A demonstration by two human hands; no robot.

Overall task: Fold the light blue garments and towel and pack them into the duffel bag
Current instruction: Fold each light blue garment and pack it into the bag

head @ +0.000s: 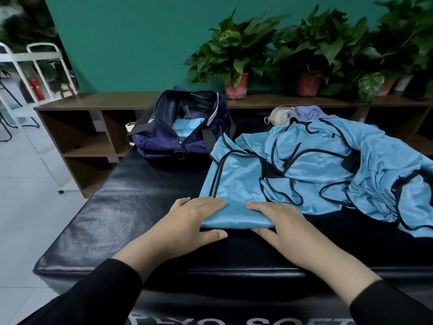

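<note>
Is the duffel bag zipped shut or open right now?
Open. The duffel bag's zipper is parted, its mouth gapes, and a folded light blue piece shows inside.

Left hand (191,219): palm down, fingers straight and close together, pointing right; thumb stretched out along the near side.
Right hand (278,221): palm down, fingers straight, pointing left; thumb tucked low at the near edge.
Spacing: fingertips near each other, not touching.
Forearms: both reach forward, converging, in black sleeves pushed above the wrists.
</note>
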